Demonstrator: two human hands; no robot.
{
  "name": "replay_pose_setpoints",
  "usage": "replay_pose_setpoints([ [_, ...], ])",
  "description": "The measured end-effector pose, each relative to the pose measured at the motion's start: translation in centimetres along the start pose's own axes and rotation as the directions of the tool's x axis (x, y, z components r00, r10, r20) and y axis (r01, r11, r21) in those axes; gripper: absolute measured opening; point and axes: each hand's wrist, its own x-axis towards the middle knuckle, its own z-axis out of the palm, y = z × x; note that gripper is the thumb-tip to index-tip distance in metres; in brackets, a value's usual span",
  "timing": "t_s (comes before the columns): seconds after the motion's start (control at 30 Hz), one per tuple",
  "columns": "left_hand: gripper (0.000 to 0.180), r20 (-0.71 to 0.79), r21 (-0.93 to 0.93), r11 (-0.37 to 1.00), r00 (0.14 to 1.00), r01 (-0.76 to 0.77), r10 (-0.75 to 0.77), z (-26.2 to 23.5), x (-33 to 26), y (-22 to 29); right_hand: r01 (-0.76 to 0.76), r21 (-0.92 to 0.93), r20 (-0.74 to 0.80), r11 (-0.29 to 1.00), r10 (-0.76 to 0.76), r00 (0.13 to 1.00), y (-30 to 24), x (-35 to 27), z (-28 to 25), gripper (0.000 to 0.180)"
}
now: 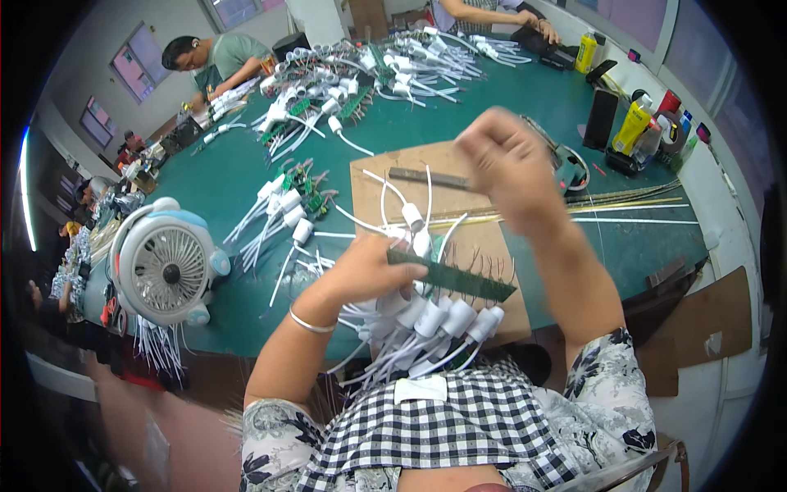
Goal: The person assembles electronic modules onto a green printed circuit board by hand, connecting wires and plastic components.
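A: The fingers of the left hand (365,271) are clamped on one end of a long narrow green circuit-board strip (455,279); those of the right hand (507,160) are clenched high above it, blurred, and whether anything thin is pinched there cannot be told.

B: What is laid out, from the largest down?

A: A wide green-topped worktable (246,172) is seen first, then a flat brown cardboard sheet (393,197) laid on it, then a round white desk fan with pale blue trim (168,266) at the left edge. The strip itself is held in the air over the near edge of the table, just in front of the chest, tilted down to the right. A row of white plastic lamp sockets with white leads (447,320) hangs beneath it. Fine bare wire legs (484,262) stand up along its top edge.

B: How would the hold be judged?

A: The strip is best kept steady by that one-end clamp, with the free end not allowed to sag under the sockets. The raised hand would likely be better brought down onto one lead at a time, so the legs are not bent and neighbouring leads are not snagged.

B: And further off?

A: Loose heaps of similar white sockets and small green boards (328,90) are spread across the table, well apart from the hands.
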Motion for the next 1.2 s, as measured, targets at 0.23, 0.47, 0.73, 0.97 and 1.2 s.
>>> replay_pose_setpoints([
  [0.23,0.015,0.016,-0.102,0.994,1.000,0.027,-0.026,-0.4,0.7,-0.2,-0.094,-0.587,0.273,0.804,0.307,0.912,3.4,-2.1,-0.6,0.061],
  [0.47,0.023,0.007,-0.090,0.994,0.998,0.055,-0.055,-0.4,0.9,-1.0,0.224,-0.721,0.229,0.655,-0.080,0.970,7.2,-2.0,2.4,0.025],
  [0.73,0.019,0.004,-0.093,0.992,0.996,0.089,-0.089,-0.2,1.0,-0.9,0.136,-0.756,0.105,0.640,-0.086,0.991,4.3,1.6,-3.5,0.047],
  [0.97,0.016,-0.072,-0.084,0.996,0.997,0.011,-0.017,0.4,0.8,0.3,0.067,-0.753,0.378,0.654,0.346,0.859,4.3,-0.1,2.2,0.034],
  [1.2,0.020,-0.080,-0.006,0.998,0.995,-0.056,0.056,-0.2,1.8,-0.4,-0.093,-0.029,0.229,0.995,0.097,0.969,4.4,1.4,-1.4,0.021],
])
